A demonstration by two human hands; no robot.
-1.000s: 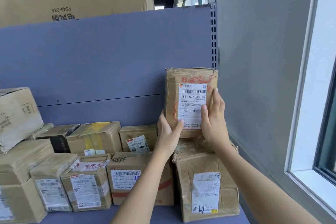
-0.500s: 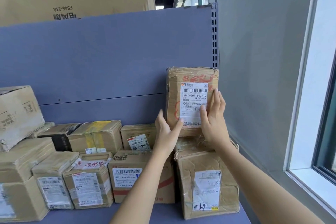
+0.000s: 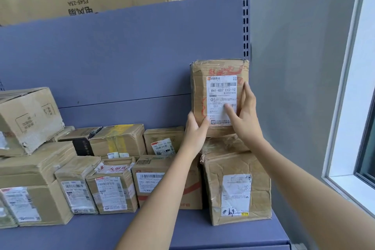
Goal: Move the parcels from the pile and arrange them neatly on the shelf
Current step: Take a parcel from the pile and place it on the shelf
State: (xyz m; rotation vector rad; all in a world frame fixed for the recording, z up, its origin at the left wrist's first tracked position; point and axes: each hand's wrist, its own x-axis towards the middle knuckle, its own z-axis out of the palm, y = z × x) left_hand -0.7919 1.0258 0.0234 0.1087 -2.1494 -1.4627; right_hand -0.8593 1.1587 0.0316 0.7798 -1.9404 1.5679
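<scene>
1. The parcel [image 3: 220,97] stands on end on top of the crumpled box [image 3: 237,186], label facing out. That box sits at the R end of the shelf [image 3: 203,233]. The parcel's rear looks close to the back panel [image 3: 121,57] behind the crumpled box; can't tell if they touch.
2. L hand [image 3: 195,134] pinches the lower-L corner, thumb across the front, fingers round the side. R hand [image 3: 246,115] holds the R edge, fingers reaching up it, thumb on the label.
3. Step in hand, prob.: seating + squaring it.
4. To do it well: the crumpled box's top is dented, so press down lightly and check for rocking. Slide it back flush w/ the panel and line its R edge up w/ the crumpled box's R side.
5. Let go one hand at a time. It's tall on a narrow base and could tip fwd off the crumpled box.
</scene>
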